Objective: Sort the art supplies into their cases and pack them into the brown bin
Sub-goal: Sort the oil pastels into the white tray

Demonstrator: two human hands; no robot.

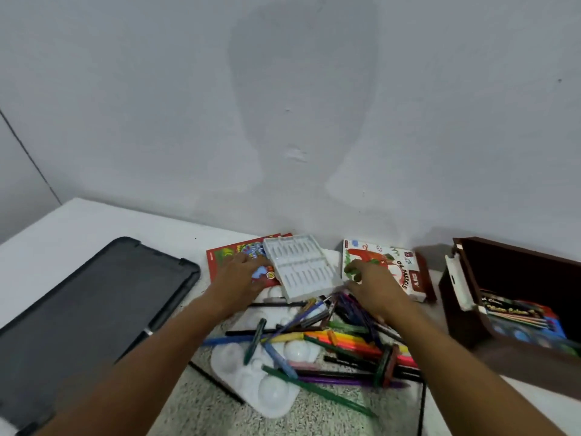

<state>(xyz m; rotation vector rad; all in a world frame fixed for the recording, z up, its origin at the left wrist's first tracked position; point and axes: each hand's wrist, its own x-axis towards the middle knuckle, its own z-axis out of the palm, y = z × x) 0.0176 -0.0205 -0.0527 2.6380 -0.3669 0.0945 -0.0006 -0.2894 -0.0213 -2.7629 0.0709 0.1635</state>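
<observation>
Now, left hand [243, 272] spread on red case [226, 258], right hand [372, 286] loosely open over oil pastels box [399, 269]

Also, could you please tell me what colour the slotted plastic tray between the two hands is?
The slotted tray is white, seen in the head view.

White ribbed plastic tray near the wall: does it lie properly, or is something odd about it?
It looks askew. The white ribbed plastic tray lies turned at an angle, partly over the red flat box, its near corner over the heap of loose coloured pens. No case holds it.
</observation>
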